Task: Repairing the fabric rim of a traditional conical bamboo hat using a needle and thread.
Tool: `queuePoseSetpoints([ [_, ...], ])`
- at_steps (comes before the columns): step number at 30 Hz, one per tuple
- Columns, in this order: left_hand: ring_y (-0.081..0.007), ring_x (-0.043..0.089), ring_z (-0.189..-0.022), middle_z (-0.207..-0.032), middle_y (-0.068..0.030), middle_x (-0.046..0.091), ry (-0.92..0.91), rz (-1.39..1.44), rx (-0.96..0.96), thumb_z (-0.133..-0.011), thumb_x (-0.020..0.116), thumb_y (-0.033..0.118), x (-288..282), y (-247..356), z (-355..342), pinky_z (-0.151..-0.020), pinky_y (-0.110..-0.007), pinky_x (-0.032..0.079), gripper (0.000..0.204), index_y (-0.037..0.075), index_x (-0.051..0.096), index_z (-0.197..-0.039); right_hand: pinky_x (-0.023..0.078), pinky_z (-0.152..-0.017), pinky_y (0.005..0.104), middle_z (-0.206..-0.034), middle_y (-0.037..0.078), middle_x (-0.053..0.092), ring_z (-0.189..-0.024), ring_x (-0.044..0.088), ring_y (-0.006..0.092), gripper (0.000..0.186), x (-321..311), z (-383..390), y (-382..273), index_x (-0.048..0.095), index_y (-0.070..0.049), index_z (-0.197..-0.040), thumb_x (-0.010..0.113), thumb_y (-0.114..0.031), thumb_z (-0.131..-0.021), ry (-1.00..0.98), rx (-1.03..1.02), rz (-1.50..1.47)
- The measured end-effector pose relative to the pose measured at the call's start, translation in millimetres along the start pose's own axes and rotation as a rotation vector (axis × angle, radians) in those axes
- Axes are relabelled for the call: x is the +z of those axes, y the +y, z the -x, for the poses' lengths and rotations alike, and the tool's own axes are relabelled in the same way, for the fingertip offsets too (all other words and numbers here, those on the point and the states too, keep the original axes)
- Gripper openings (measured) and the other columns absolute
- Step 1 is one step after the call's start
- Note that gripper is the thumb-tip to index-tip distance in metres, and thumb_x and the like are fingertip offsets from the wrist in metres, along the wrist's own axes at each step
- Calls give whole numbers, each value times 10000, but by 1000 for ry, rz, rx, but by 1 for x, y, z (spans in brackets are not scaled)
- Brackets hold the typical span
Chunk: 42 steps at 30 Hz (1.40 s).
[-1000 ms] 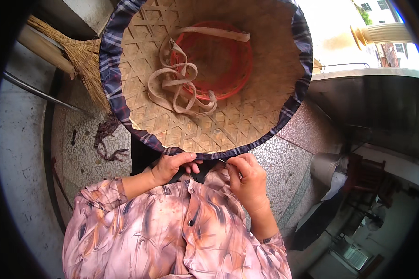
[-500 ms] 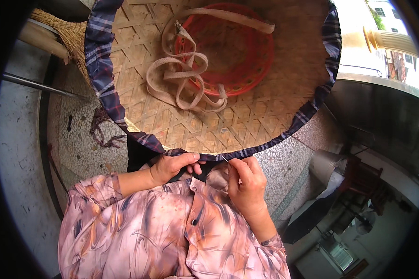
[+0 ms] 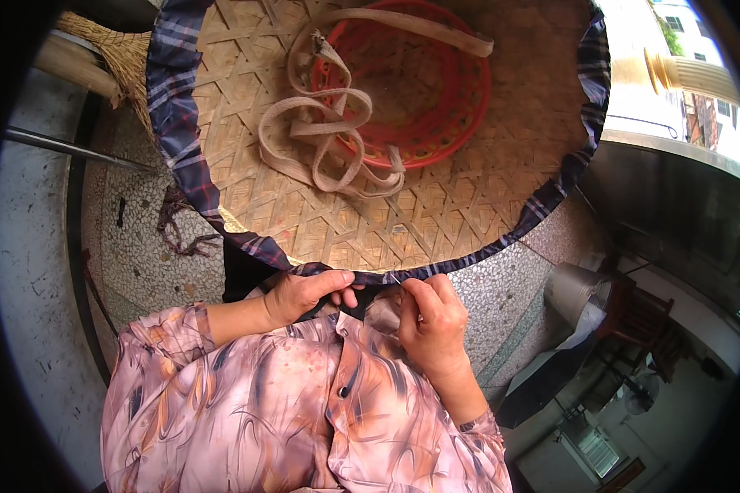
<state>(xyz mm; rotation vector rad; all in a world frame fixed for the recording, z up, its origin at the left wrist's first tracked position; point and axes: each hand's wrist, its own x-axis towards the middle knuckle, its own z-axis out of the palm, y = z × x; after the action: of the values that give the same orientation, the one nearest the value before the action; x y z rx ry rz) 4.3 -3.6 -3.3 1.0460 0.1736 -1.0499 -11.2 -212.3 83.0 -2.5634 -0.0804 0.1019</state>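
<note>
A wide woven bamboo hat (image 3: 469, 201), its hollow underside toward me, leans up in front of my body. Dark plaid cloth (image 3: 175, 107) wraps its rim. Inside sit a red openwork plastic ring (image 3: 478, 94) and a loosely coiled off-white strap (image 3: 271, 131). At the near rim my left hand (image 3: 296, 297) pinches the cloth between thumb and fingers. Just to its right, my right hand (image 3: 437, 324) is closed in a pinch on a thin, pale needle (image 3: 400, 283) whose tip meets the cloth edge. Any thread is too fine to make out.
A straw broom (image 3: 111, 53) and a metal rod (image 3: 78, 150) are at the left. Dark reddish cords (image 3: 177, 226) lie on the speckled floor (image 3: 140, 267). To the right stand a pale bucket (image 3: 574, 292), a wooden chair (image 3: 637, 312) and a fan (image 3: 643, 393).
The hat and the view have shifted slightly. My right hand has moved a little to the left, and less of the needle shows now. The left hand keeps its pinch on the cloth.
</note>
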Motion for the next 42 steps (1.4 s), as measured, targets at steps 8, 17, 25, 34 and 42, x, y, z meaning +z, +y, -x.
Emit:
queuePoseSetpoints([
  [8, -85, 587, -744, -838, -30, 700, 9, 45, -4, -990, 516, 243, -1, -3, -1, -712, -219, 480, 306, -4, 694, -1023, 479, -549, 406, -720, 112, 530, -653, 587, 316, 153, 1, -5, -3, 625, -35, -849, 663, 30, -715, -48, -27, 72],
  [17, -82, 600, -762, -866, -41, 706, 5, 50, 14, -1002, 504, 235, 0, -8, -2, -723, -222, 490, 310, -11, 693, -1007, 456, -510, 409, -691, 127, 504, -593, 551, 326, 140, 18, 2, 5, 609, -17, -832, 634, 45, -709, 24, -80, 69],
  [25, -77, 595, -786, -895, -35, 696, 17, 42, 4, -1008, 495, 269, 4, -14, -3, -736, -217, 485, 328, -1, 680, -1028, 450, -511, 410, -683, 136, 496, -587, 539, 328, 151, 22, 1, 7, 611, -4, -846, 623, 58, -709, 57, -117, 49],
  [34, -87, 614, -844, -906, -22, 687, 55, 29, -135, -1003, 516, 299, 14, 3, 4, -761, -233, 491, 340, 4, 669, -1077, 490, -564, 395, -799, 131, 565, -664, 604, 330, 159, 8, -3, -7, 613, -36, -934, 671, -31, -787, 27, 20, -4],
  [42, -76, 556, -945, -1008, -3, 647, 0, 35, -103, -1009, 498, 372, 12, -2, 5, -841, -223, 447, 393, 34, 641, -1148, 485, -548, 406, -791, 108, 574, -647, 606, 323, 100, -6, 5, -5, 591, -62, -875, 664, -53, -806, -74, 26, 191],
])
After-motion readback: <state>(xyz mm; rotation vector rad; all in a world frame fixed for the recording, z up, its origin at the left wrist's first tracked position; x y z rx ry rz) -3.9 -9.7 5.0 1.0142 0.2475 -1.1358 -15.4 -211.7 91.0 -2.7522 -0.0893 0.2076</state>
